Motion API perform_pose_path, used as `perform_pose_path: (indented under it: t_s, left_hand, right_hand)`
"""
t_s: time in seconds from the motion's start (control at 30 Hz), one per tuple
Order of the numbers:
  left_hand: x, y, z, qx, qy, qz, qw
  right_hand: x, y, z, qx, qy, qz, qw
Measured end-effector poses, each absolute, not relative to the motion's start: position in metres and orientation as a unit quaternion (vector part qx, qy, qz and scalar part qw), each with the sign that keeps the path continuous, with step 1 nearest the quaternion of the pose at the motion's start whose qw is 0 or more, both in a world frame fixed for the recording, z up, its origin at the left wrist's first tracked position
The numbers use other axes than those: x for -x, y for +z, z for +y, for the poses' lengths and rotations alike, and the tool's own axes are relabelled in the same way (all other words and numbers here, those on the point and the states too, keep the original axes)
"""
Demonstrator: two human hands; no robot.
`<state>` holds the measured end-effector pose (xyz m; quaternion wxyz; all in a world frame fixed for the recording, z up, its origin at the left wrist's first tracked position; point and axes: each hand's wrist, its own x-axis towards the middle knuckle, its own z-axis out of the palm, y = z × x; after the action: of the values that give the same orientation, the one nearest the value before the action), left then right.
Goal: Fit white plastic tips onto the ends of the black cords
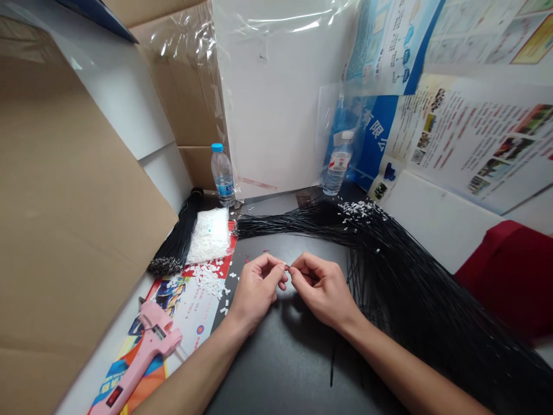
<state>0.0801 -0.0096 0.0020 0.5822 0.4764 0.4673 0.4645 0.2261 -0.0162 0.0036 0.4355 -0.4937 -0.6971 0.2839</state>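
A thin dark strand [287,267] was pinched between the fingertips of the left hand [258,285] and the right hand [320,286], which nearly met above the black counter [268,369]; exactly what lay inside their grip was too small to tell. Just beyond, a bundle of black strands [280,225] stretched sideways, and a large pile of black strands [415,305] spread beside the right arm. Left of the hands, loose white pieces [207,280] lay below a clear bag of white pieces [209,235]. A pink glue gun [151,346] rested nearer the left forearm. Two plastic bottles [223,180] stood upright at the back.
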Motion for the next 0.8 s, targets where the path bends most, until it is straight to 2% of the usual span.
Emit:
perform_pose_path:
  t_s: [0.1,0.27,0.37,0.43,0.63,0.8]
  left_hand:
    - [-0.079,0.003,-0.01,-0.511,0.463,0.479,0.543]
    - [-0.08,0.003,-0.009,-0.4,0.454,0.448,0.658]
    - [-0.079,0.0,-0.007,-0.405,0.44,0.445,0.666]
    - [-0.078,-0.001,-0.006,-0.46,0.425,0.455,0.633]
    - [-0.071,0.003,-0.009,-0.647,0.387,0.485,0.443]
    - [-0.064,-0.002,-0.006,-0.653,0.369,0.482,0.452]
  right_hand:
    - [-0.227,0.0,-0.016,0.496,0.3,-0.687,0.439]
    - [-0.228,-0.002,-0.016,0.496,0.305,-0.687,0.436]
    - [-0.23,-0.002,-0.015,0.497,0.284,-0.7,0.427]
    - [-0.232,-0.001,-0.015,0.497,0.269,-0.713,0.415]
    - [-0.237,-0.004,-0.015,0.484,0.206,-0.757,0.388]
    - [-0.237,-0.005,-0.017,0.488,0.177,-0.771,0.37]
